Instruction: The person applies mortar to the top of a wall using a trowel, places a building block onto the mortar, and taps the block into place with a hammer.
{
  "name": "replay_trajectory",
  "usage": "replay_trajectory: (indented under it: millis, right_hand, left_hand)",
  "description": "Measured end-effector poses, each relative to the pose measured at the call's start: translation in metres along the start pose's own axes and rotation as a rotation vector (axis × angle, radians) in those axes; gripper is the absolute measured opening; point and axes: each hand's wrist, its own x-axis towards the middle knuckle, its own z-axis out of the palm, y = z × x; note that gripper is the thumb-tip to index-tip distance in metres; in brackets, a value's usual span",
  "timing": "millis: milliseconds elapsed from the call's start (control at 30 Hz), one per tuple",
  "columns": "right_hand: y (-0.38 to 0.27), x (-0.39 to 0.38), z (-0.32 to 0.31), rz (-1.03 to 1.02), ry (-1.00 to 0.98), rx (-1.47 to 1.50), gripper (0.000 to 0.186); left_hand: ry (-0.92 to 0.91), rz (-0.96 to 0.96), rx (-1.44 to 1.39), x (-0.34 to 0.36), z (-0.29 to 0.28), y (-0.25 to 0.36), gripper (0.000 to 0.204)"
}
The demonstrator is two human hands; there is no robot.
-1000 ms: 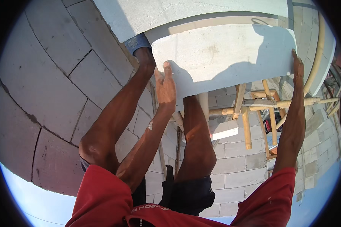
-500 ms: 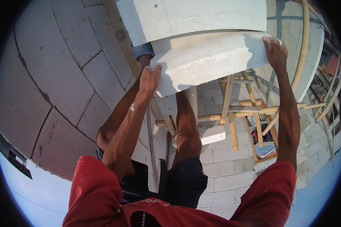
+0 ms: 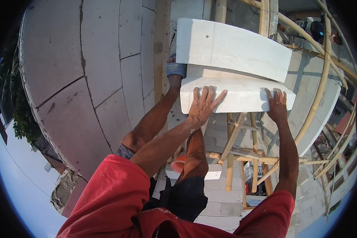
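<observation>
Now shifted inward from the ends of the white block point(image 3: 238, 97), the left hand point(image 3: 202, 104) and right hand point(image 3: 277, 106) press open against it, ungripping. It lies just beside a second block point(image 3: 234, 49).

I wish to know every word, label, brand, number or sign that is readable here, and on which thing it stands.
Red shirt: pale lettering near the collar, partly hidden by folds; not copied out here.
Blue sandal: faint marks on the strap, too small to tell whether they are letters.
White block under the left hand and right hand: no text visible.
Upper white block: no text visible.
</observation>
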Motion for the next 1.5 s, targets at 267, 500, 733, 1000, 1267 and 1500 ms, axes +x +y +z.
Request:
replay_trajectory:
  millis: [267, 500, 733, 1000, 1267, 1500]
  right_hand:
    - [-0.041, -0.111, -0.072, 0.012, 0.044, 0.086, 0.114]
    - [-0.066, -0.264, -0.263, -0.004, -0.024, 0.271, 0.106]
    - [-0.084, -0.324, -0.496, -0.077, 0.013, 0.189, 0.116]
    - [-0.117, -0.235, -0.742, -0.412, 0.205, -0.179, 0.128]
    - [-0.244, -0.103, -0.961, -0.842, 0.428, -0.669, 0.127]
    - [-0.4, 0.044, -0.966, -1.179, 0.47, -0.739, 0.13]
  left_hand:
    - [-0.173, 0.1, -0.057, -0.044, -0.116, -0.032, 0.101]
    - [0.071, 0.426, 0.05, -0.14, -0.296, -0.043, 0.071]
    - [0.248, 0.47, 0.025, -0.259, -0.515, -0.092, 0.097]
    - [0.476, -0.03, 0.096, -0.418, -0.621, -0.165, 0.104]
    - [0.595, -0.549, 0.034, -0.495, -0.6, -0.206, 0.107]
    - [0.442, -1.007, 0.099, -0.509, -0.519, -0.225, 0.115]
